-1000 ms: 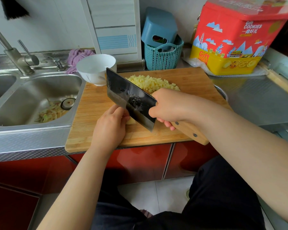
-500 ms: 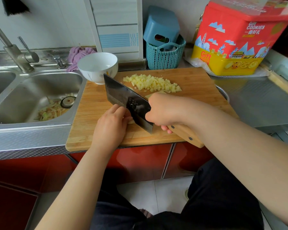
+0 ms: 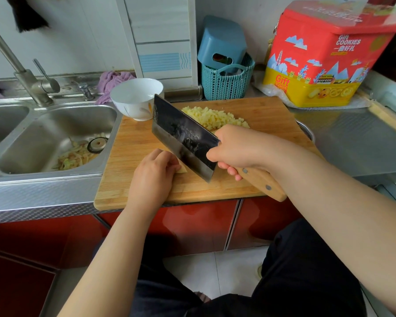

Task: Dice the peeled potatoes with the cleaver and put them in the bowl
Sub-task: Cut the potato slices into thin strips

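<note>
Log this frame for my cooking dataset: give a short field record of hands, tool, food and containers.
right hand: grips the cleaver by its wooden handle, blade tilted over the board
left hand: fingers curled on a potato piece beside the blade
diced potato: heaped on the far part of the board
bowl: white, at the board's far left corner, no potato in it
sink: left of the board, peelings in the basin
cookie tin: far right on the counter
</note>
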Tool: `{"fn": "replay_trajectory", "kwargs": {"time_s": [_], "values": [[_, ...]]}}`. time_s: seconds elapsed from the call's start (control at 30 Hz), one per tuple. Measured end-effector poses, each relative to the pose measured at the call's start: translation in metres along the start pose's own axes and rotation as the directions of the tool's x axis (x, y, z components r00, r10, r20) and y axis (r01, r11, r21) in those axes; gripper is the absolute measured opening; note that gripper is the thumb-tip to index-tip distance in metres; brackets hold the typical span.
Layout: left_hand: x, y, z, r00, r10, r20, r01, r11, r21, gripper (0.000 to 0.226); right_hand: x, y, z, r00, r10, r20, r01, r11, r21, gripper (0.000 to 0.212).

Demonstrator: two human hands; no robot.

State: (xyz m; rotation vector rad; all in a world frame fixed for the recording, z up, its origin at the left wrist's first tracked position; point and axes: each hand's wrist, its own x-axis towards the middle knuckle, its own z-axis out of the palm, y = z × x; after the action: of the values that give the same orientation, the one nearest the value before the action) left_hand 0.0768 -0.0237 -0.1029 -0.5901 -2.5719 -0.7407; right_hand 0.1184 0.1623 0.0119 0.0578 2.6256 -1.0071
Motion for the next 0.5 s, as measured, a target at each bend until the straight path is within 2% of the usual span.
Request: {"fn": "replay_trajectory", "kwargs": {"time_s": [0.1,0.2,0.33,0.5], "values": [[0.000,-0.001,-0.001,1.000,0.000,-0.001,0.000,1.000,0.007,0.006,-0.002,-0.007,0.000,1.000,-0.013,0.011,0.013,0.999,-0.032,0.009],[0.000,-0.001,-0.001,1.000,0.012,0.004,-0.012,1.000,0.028,0.005,0.000,-0.013,0.003,1.000,-0.014,0.023,0.016,0.996,-0.092,0.013],[-0.001,-0.002,-0.001,1.000,0.018,0.009,-0.018,1.000,0.023,0.005,0.004,-0.017,0.007,0.998,0.019,0.052,-0.009,0.984,-0.179,0.017],[-0.001,-0.004,-0.001,1.000,0.000,0.017,0.000,1.000,-0.004,0.005,0.009,-0.019,0.010,0.994,0.074,0.077,-0.058,0.979,-0.194,0.019]]}}
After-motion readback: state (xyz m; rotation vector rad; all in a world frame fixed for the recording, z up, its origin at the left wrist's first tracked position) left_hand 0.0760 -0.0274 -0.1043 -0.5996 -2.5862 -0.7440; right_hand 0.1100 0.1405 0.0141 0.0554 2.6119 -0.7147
